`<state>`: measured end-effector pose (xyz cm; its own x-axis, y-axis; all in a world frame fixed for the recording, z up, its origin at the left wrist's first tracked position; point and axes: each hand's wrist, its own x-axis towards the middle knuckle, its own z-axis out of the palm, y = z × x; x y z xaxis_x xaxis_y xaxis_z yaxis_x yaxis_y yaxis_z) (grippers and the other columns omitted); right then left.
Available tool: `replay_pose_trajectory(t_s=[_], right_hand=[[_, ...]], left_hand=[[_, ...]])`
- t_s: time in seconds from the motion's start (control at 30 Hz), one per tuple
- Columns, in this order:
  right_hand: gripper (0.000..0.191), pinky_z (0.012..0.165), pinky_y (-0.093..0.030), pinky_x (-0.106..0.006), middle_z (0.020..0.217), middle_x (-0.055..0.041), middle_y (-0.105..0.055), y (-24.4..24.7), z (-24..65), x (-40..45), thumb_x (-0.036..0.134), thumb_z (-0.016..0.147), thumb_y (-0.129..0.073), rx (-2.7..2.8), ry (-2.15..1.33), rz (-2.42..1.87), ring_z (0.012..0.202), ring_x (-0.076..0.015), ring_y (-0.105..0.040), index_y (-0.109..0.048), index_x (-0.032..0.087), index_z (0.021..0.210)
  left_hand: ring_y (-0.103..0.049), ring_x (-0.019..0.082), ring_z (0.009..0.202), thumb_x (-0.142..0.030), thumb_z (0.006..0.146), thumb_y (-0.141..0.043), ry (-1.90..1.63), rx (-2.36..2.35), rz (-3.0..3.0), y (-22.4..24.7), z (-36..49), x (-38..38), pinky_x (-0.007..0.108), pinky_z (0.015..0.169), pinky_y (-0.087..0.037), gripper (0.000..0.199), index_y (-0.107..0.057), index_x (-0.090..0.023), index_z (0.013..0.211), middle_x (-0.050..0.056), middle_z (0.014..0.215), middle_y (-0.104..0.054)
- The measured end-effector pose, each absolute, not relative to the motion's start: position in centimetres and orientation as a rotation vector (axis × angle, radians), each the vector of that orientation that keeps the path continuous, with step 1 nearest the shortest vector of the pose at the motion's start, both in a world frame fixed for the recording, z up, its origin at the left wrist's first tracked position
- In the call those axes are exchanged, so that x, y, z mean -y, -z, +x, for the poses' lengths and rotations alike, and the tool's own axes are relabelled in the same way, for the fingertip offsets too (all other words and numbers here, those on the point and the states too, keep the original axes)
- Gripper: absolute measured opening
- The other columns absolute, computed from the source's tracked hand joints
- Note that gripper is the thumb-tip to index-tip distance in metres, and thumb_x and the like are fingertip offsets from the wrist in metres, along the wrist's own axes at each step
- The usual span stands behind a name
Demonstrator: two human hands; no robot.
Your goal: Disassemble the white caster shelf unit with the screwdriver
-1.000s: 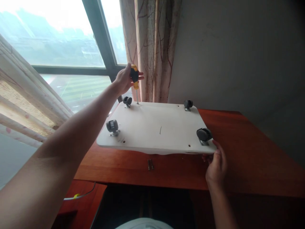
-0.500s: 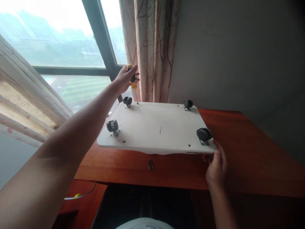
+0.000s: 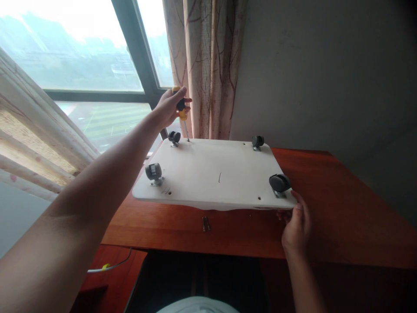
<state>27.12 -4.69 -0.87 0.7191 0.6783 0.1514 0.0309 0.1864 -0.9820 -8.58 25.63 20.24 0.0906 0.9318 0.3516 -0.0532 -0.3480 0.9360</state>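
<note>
Head view: white board (image 3: 208, 165) lies flat side up over the red-brown tabletop (image 3: 345, 217), its long axis running left to right; what props it from beneath is hidden.
Left hand (image 3: 177, 103): nearer to the working point; fingers curled loosely round the handle of the screwdriver (image 3: 183, 114), thumb along its upper end, at least 1 finger standing off the grip.
Screwdriver lie: just below the left hand, shaft pointing down; long axis steep, handle end tipped leftward; tip at the board's far edge, just right of the far-left caster. Tip's seating too small to tell.
Key relation: shaft line against the spot under its tip; lean looks slight, and keeping it straight probably matters most.
Right hand (image 3: 295, 228): at the near-right corner, well apart from the screwdriver; fingers closed about the board's edge, some above, some below.
Casters (image 3: 153, 172): 4, 1 near each corner, wheels up.
Holes (image 3: 259, 198): 3 bare ones visible; 1 far right, 2 along the near side.
Screws (image 3: 204, 224): apparently 2, side by side before the near edge, pointing away.
Pen mark (image 3: 219, 177): 1 stroke near board centre.
</note>
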Motion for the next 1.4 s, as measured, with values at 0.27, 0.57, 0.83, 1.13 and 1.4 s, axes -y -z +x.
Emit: replay_pose_trajectory(t_s=[0.27,0.57,0.83,1.13,1.4], right_hand=[[0.054,0.056,-0.045,-0.027,0.096,-0.0075,-0.068,0.7,27.1,4.8,0.053,0.094,-0.050,0.685,-0.496,-1.357,0.064,-0.0140,-0.055,-0.065,0.018,0.133],[0.053,0.057,-0.045,-0.027,0.098,-0.0074,-0.069,0.9,27.1,4.7,0.052,0.093,-0.052,0.656,-0.501,-1.337,0.063,-0.0136,-0.054,-0.066,0.018,0.131],[0.052,0.056,-0.044,-0.028,0.094,-0.0061,-0.067,1.0,27.1,4.7,0.051,0.094,-0.053,0.660,-0.502,-1.320,0.063,-0.0140,-0.054,-0.066,0.019,0.132],[0.052,0.052,-0.033,-0.026,0.067,0.0020,-0.053,-1.1,28.2,5.7,0.046,0.095,-0.057,0.756,-0.200,-1.376,0.055,-0.0118,-0.042,-0.065,0.014,0.134],[0.038,0.057,-0.043,-0.026,0.075,-0.0012,-0.063,-13.3,25.0,4.5,0.042,0.099,-0.055,1.447,-0.082,-1.257,0.062,-0.0142,-0.058,-0.068,0.018,0.125]], left_hand=[[-0.067,0.029,0.106,-0.057,0.089,-0.060,-1.457,-0.986,1.473,-20.2,-8.3,-25.7,0.040,0.078,-0.054,0.033,-0.061,-0.023,0.091,0.008,0.100,-0.069],[-0.068,0.022,0.092,-0.045,0.084,-0.073,-1.525,-0.969,1.492,-20.1,-8.1,-25.5,0.034,0.078,-0.054,0.028,-0.055,-0.025,0.092,0.005,0.098,-0.068],[-0.065,0.027,0.102,-0.041,0.083,-0.070,-1.462,-0.998,1.581,-20.3,-8.5,-25.1,0.036,0.078,-0.050,0.022,-0.062,-0.022,0.091,0.006,0.100,-0.067],[-0.060,0.019,0.071,-0.026,0.065,-0.088,-1.581,-1.357,2.041,-21.1,-9.4,-25.3,0.028,0.058,-0.044,0.042,-0.047,-0.023,0.073,0.001,0.074,-0.059],[-0.053,0.009,0.054,-0.021,0.081,-0.078,-1.432,-1.283,1.847,-20.8,-8.8,-24.7,0.024,0.054,-0.043,0.024,-0.055,-0.021,0.086,-0.005,0.067,-0.064]])
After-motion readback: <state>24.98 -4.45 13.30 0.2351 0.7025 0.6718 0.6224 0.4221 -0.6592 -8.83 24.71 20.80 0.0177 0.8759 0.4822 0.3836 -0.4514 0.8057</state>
